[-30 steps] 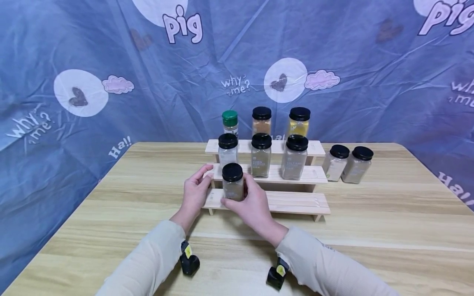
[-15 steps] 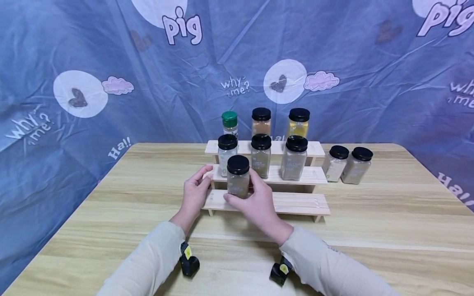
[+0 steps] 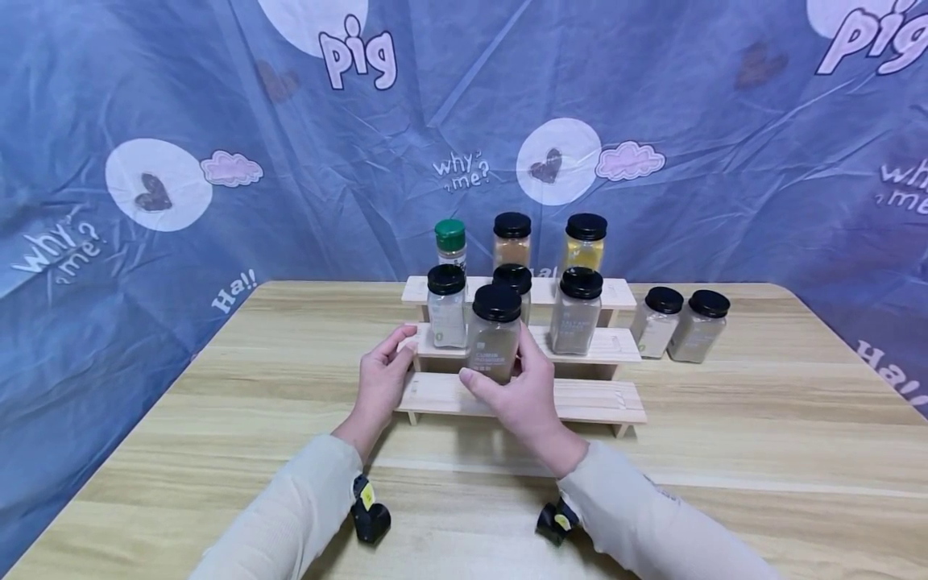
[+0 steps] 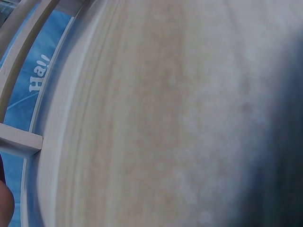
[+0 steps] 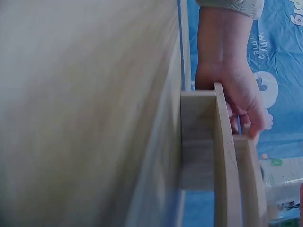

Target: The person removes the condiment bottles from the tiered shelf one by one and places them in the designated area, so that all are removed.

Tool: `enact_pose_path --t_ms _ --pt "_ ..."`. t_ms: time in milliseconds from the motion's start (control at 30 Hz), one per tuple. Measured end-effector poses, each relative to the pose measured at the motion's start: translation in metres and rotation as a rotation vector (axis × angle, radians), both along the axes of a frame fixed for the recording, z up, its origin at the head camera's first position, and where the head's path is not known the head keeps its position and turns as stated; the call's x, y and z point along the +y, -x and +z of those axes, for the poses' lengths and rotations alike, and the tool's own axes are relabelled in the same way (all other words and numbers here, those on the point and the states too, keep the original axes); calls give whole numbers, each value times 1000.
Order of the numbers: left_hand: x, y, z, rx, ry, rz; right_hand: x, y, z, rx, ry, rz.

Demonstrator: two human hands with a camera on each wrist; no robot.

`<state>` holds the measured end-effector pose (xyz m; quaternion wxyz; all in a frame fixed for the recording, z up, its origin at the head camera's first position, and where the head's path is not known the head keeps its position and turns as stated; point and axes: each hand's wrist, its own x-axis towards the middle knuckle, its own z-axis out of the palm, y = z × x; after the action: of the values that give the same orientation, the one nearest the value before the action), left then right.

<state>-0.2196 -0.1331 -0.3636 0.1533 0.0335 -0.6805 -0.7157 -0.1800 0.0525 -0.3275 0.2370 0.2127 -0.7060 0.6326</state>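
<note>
My right hand [image 3: 525, 395] grips a square spice jar [image 3: 495, 342] with a black lid, labelled cumin powder, its thumb across the front. The jar is upright, overlapping the front edge of the middle step of a three-tier wooden spice rack [image 3: 580, 396] in the head view. With thumb and fingers, my left hand [image 3: 383, 374] holds the left end of that middle step; the right wrist view shows this left hand [image 5: 239, 90] pinching the board's end. On the middle step stand a pale-filled jar [image 3: 445, 314], a jar [image 3: 513, 277] partly hidden behind the held one, and a grey-brown jar [image 3: 577, 318].
Up on the top step are a green-capped bottle [image 3: 450, 237], an orange-brown spice jar [image 3: 511, 248] and a yellow one [image 3: 583, 253]. Two more black-lidded jars, one pale [image 3: 656, 330] and one greyish [image 3: 698, 332], stand on the table [image 3: 761, 419] right of the rack.
My right hand has carried the cumin jar up and to the right, from over the left end of the bottom step to before the middle step. The left hand stays on the rack.
</note>
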Motion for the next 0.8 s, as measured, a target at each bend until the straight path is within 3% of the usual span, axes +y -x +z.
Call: enact_pose_path --t_ms 233,800 --pt "-1 -2 -1 -29 -9 6 9 2 1 139 4 -57" --pt "1 0 0 -9 15 14 43 -4 10 256 -36 -129"
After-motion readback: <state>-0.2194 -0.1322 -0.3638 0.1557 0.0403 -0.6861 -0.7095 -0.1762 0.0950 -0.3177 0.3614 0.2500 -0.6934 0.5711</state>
